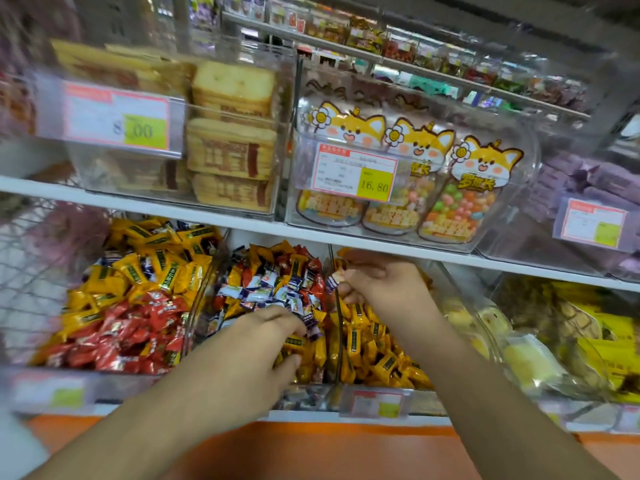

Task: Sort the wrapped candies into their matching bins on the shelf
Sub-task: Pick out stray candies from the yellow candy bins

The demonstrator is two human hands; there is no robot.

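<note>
Three clear bins of wrapped candies line the lower shelf. The left bin point(104, 372) holds yellow and red candies. In the middle bin point(204, 289) lies a mix of white-and-purple, red and yellow ones. The right bin point(337, 344) is filled with yellow candies. My left hand point(273, 341) reaches into the middle bin, its fingers curled round several white-and-purple candies point(310, 323). My right hand point(377, 282) hovers over the divider between the middle and right bins and pinches a small pale candy point(337, 277) at its fingertips.
The upper shelf edge point(242, 226) runs just above my hands, carrying clear boxes of biscuits point(232, 147) and fox-faced candy jars point(446, 195). Bagged yellow snacks point(530, 355) lie to the right. Price tags point(377, 403) line the orange shelf front.
</note>
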